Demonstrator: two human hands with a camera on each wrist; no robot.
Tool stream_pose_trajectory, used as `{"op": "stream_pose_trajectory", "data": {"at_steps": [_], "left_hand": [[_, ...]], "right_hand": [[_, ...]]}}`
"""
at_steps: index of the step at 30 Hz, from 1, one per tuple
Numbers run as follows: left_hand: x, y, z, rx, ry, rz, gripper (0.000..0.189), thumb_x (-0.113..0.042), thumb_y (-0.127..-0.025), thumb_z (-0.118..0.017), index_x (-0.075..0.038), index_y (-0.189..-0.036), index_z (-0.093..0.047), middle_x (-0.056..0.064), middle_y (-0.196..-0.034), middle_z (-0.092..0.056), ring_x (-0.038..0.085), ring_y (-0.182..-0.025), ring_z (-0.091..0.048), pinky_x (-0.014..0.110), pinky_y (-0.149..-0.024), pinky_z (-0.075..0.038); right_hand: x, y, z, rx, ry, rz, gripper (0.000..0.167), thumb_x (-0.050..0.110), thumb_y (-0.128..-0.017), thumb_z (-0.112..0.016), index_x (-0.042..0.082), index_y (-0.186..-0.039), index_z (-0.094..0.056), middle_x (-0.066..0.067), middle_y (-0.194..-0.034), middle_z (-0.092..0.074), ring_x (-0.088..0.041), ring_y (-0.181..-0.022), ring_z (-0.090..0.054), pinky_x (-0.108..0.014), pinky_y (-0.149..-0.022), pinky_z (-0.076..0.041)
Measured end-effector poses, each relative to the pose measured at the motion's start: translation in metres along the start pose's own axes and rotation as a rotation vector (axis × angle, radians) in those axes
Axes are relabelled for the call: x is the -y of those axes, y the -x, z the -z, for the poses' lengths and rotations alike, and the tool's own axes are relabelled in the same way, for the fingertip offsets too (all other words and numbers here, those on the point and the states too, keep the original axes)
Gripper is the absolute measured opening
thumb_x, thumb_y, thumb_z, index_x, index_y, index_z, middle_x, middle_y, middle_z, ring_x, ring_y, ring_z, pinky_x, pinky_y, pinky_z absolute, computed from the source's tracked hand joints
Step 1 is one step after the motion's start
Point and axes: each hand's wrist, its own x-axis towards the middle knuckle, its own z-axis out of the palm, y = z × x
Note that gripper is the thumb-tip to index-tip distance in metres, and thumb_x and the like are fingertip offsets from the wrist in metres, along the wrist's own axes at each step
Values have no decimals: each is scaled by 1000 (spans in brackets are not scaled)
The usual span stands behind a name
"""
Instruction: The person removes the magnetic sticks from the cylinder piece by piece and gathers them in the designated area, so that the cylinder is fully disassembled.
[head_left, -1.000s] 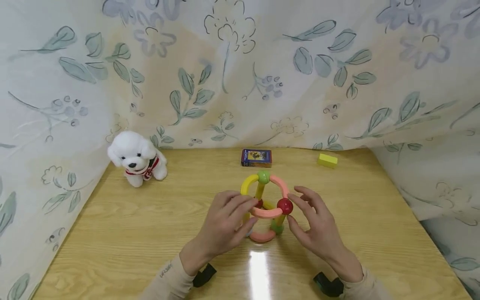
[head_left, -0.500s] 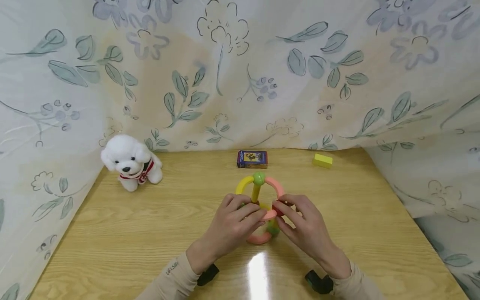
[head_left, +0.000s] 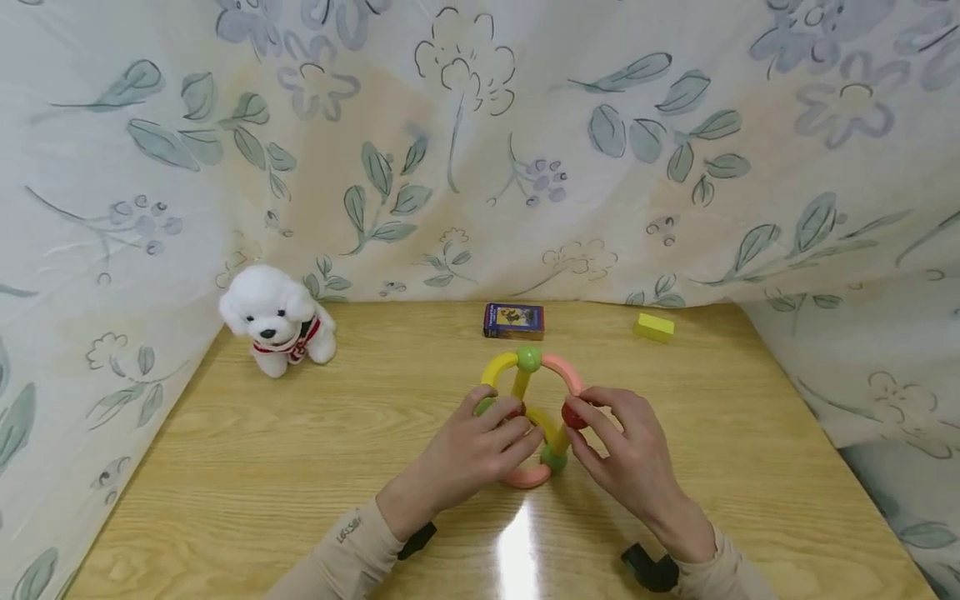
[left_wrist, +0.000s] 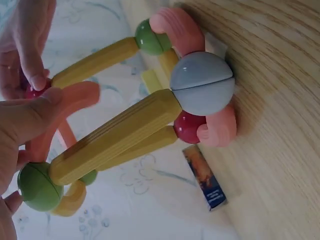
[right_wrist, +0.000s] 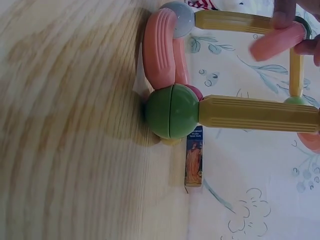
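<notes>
A frame of coloured balls and ribbed rods stands on the table, with several upright yellow rods [left_wrist: 120, 135] between its upper and lower levels. My left hand [head_left: 480, 446] pinches a pink curved rod [right_wrist: 277, 42] at the upper near side. That rod's free end tilts away from the frame, beside the upper green ball [left_wrist: 41, 186]. On the upper right, my right hand [head_left: 626, 442] pinches the red ball [head_left: 574, 414] between thumb and fingers. The lower level shows a grey ball [left_wrist: 202, 82], a green ball [right_wrist: 171, 111] and a pink curved rod [right_wrist: 160, 48].
A white plush dog [head_left: 273, 321] sits at the back left of the wooden table [head_left: 300, 450]. Behind the frame lies a small blue card box [head_left: 513, 321], with a yellow block [head_left: 655, 327] to its right. A floral cloth [head_left: 480, 208] hangs around the back and sides.
The near upper pink curved rod met the red ball a second ago; now it is apart from it in my left hand. My right fingers have closed in onto the red ball.
</notes>
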Motion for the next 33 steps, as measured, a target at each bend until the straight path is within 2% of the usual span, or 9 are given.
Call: {"op": "stream_pose_trajectory", "data": {"at_steps": [3, 5, 7, 11, 14, 16, 20, 28, 33], "left_hand": [[1, 2, 2, 2, 9, 8, 20, -20, -101, -51, -25, -104, -69, -12, -98, -69, 13, -102, -56, 38, -91, -41], [2, 3, 6, -29, 93, 102, 16, -25, -99, -55, -21, -106, -69, -7, -100, -68, 16, -102, -56, 38, -90, -42], [3, 6, 10, -85, 240, 288, 16, -23, -95, -61, -14, -105, -69, 0, -101, -68, 19, -100, -57, 37, -88, -44], [5, 13, 15, -154, 666, 832, 16, -14, -90, -66, -4, -103, -63, 7, -97, -64, 20, -89, -56, 29, -76, -44], [4, 17, 14, -49, 975, 1187, 21, -20, -93, -66, -6, -106, -59, 6, -99, -64, 15, -89, -55, 24, -74, -42], [4, 18, 13, 53, 1119, 1323, 25, -25, -92, -68, -8, -108, -58, 5, -101, -64, 13, -90, -55, 22, -75, -43], [5, 18, 11, 122, 1251, 1388, 28, -24, -89, -71, -8, -109, -59, 9, -100, -65, 15, -87, -57, 21, -75, -47], [11, 14, 12, 112, 1256, 1366, 30, -23, -87, -73, -11, -112, -61, 6, -99, -67, 15, -83, -59, 22, -71, -48], [12, 15, 12, 102, 1263, 1369, 33, -21, -87, -74, -8, -115, -60, 9, -101, -67, 15, -83, -59, 21, -72, -48]], "right_hand": [[4, 0, 1, -51, 7, 12, 36, 34, -96, -54, 3, -103, -71, -14, -99, -66, -28, -83, -59, -37, -75, -43], [11, -1, 1, -111, -15, 31, 34, 30, -96, -55, 0, -100, -71, -16, -95, -67, -27, -78, -60, -33, -71, -46], [20, -2, -1, -158, -64, 61, 31, 24, -96, -56, -3, -95, -71, -17, -91, -67, -24, -71, -60, -26, -64, -48], [41, -1, -11, -65, -187, 27, 28, 21, -98, -55, -4, -98, -69, -13, -94, -67, -11, -62, -58, -13, -56, -47], [50, 1, -23, 58, -223, -72, 30, 27, -100, -54, 1, -107, -66, -8, -98, -67, -6, -60, -53, -8, -55, -43], [53, 3, -30, 110, -214, -124, 31, 31, -99, -56, 3, -109, -65, -4, -96, -67, -6, -59, -51, -8, -55, -41], [55, 6, -41, 136, -182, -160, 27, 29, -94, -66, 6, -108, -65, 0, -88, -66, -6, -59, -51, -8, -55, -40], [55, 4, -45, 97, -180, -153, 31, 28, -99, -52, 1, -105, -66, -4, -87, -65, -7, -63, -59, -12, -56, -49], [51, 0, -24, -22, -222, -120, 28, 23, -97, -53, 0, -98, -69, -2, -81, -64, -6, -64, -54, -11, -58, -44]]}}
